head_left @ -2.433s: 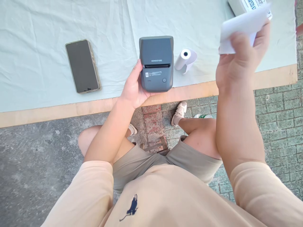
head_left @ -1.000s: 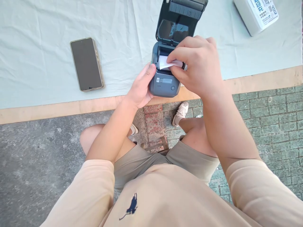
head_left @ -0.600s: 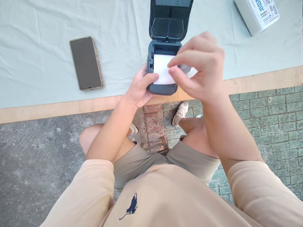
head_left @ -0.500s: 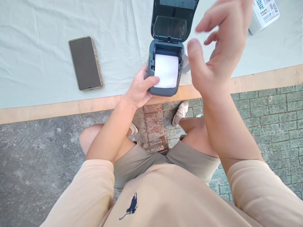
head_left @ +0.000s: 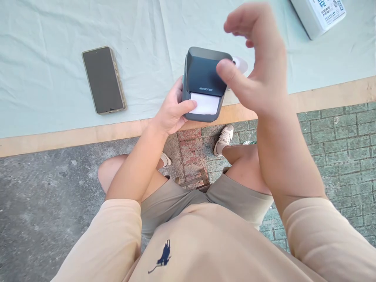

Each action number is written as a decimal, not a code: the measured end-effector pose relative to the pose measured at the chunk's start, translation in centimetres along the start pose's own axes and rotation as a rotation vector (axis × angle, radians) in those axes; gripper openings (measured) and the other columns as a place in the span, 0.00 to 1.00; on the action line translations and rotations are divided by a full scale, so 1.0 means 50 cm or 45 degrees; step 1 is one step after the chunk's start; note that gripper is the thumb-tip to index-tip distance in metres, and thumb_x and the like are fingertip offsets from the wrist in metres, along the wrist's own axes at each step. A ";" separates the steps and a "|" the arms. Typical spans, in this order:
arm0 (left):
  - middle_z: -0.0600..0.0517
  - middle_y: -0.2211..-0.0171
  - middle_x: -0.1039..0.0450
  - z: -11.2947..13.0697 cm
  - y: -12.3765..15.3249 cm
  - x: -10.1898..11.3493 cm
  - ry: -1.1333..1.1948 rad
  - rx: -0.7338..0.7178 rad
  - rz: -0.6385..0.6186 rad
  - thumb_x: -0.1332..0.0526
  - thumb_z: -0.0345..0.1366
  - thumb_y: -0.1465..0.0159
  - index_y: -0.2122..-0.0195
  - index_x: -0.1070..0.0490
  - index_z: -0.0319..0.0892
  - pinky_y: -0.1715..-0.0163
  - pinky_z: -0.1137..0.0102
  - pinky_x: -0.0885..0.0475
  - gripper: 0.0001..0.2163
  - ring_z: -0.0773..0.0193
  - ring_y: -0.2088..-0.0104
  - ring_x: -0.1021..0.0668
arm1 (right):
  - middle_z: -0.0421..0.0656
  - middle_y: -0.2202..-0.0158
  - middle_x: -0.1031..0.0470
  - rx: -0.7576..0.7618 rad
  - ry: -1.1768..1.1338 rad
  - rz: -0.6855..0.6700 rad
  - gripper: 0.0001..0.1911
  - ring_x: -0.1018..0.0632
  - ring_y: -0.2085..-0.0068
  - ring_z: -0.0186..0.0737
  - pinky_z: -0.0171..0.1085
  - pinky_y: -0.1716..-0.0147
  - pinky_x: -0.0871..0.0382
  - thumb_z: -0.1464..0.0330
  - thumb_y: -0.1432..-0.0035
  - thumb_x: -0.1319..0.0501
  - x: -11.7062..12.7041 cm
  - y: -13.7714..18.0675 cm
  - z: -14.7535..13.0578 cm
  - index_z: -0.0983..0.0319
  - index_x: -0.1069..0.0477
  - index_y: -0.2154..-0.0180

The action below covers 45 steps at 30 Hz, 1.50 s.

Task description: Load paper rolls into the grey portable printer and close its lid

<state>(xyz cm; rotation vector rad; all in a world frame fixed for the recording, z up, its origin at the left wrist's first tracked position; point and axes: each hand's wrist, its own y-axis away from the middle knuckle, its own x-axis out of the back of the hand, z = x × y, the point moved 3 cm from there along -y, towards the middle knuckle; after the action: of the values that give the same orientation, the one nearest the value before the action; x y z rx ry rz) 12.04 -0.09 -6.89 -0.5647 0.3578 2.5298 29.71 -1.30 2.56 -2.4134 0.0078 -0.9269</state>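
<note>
A dark label printer [head_left: 202, 74] marked NIIMBOT is held at the table's near edge, its lid folded down. From its front end sticks a white label strip [head_left: 207, 105]. My left hand [head_left: 174, 109] grips the printer's left side, thumb pressing on the strip. Over the printer's right side hovers my right hand [head_left: 258, 66], thumb and fingers spread with nothing between them; whether the thumb touches the lid I cannot tell. Behind the printer, partly hidden by that hand, lies a pale round object [head_left: 241, 64].
A smartphone [head_left: 103, 80] lies face up on the pale cloth [head_left: 141, 47] to the left. At the upper right is a white container [head_left: 319, 17] with a printed label. The table's wooden edge [head_left: 73, 139] runs in front of my knees.
The printer's lid has swung down from upright, covering most of the white paper. My right hand has moved left and nearer to the printer. My left hand keeps its hold.
</note>
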 end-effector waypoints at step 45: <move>0.50 0.44 0.22 0.003 0.002 -0.020 0.099 0.045 -0.005 0.39 0.49 0.28 0.44 0.27 0.49 0.44 0.62 0.21 0.16 0.51 0.36 0.22 | 0.40 0.58 0.16 -0.277 0.642 -0.340 0.26 0.25 0.48 0.64 0.58 0.51 0.33 0.75 0.49 0.36 -0.027 0.012 -0.004 0.49 0.30 0.49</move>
<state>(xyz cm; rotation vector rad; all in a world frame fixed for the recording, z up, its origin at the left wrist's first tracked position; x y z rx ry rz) 12.72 -0.56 -6.26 -0.6507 0.4284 2.4981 28.65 -1.66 1.55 -2.3387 -0.0298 -1.7171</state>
